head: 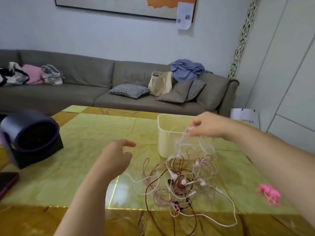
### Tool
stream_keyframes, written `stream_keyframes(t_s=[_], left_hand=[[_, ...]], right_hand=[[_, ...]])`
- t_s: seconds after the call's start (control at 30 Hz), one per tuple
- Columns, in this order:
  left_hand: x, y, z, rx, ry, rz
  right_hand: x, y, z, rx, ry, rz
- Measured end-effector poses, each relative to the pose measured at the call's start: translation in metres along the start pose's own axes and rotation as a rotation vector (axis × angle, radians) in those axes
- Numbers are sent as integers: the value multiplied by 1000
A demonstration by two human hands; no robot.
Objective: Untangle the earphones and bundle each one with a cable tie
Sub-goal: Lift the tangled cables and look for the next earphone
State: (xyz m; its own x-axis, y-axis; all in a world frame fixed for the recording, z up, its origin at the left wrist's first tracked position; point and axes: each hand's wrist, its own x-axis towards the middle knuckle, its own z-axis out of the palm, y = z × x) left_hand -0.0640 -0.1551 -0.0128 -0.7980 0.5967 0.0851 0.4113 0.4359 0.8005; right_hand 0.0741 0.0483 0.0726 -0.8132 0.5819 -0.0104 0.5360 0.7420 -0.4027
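— So, what are your hands doing?
— My right hand point(204, 127) pinches a few white cables between thumb and fingertips and holds them up above the table point(85, 133). My left hand point(117, 155) hovers over the table, fingers loose, holding nothing.
— And the earphones?
— The earphones point(184, 181) are one tangle of white, pink and dark cables. Its top hangs from my right hand, and the rest lies on the table near the front edge, in front of a cream bin point(162, 133).
— Cable ties?
— A small heap of pink cable ties point(269, 193) lies right of the tangle, apart from it. At the far left sit a dark round device point(32, 133) and a phone point(7, 183); a grey sofa point(76, 86) stands behind.
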Motion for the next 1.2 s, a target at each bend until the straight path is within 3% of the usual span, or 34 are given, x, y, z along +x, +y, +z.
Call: stream_keyframes(t_s=[0.07,0.1,0.3,0.43,0.6,0.67,0.77,0.97,1.07,1.13,1.2], left_hand=[[-5,9,2,9,-53,92],[-8,14,4,-8,-62,142],[-17,37,34,-215,-142,398],[-15,45,46,-384,-5,361],[-7,46,35,-540,228,273],[-3,42,30,-770,228,154],[6,37,19,-1257,156,-61],[7,38,23,-1741,-57,-169],[8,36,18,-1724,-38,-146],[10,34,17,-1542,-31,-90],[10,31,19,-1331,-37,-39]], right_hand=[[-6,-4,6,-116,-222,-39],[-8,-8,8,-131,-243,-86],[-24,-34,9,68,-89,-357],[-35,-37,-1,11,41,-434],[-26,-7,-5,-2,146,-334],[-20,8,-3,32,266,-262],[-17,28,2,300,428,-131],[-12,25,31,1040,410,70],[-17,22,34,1345,258,10],[-21,29,33,1342,180,-30],[-21,41,32,1272,236,-1]])
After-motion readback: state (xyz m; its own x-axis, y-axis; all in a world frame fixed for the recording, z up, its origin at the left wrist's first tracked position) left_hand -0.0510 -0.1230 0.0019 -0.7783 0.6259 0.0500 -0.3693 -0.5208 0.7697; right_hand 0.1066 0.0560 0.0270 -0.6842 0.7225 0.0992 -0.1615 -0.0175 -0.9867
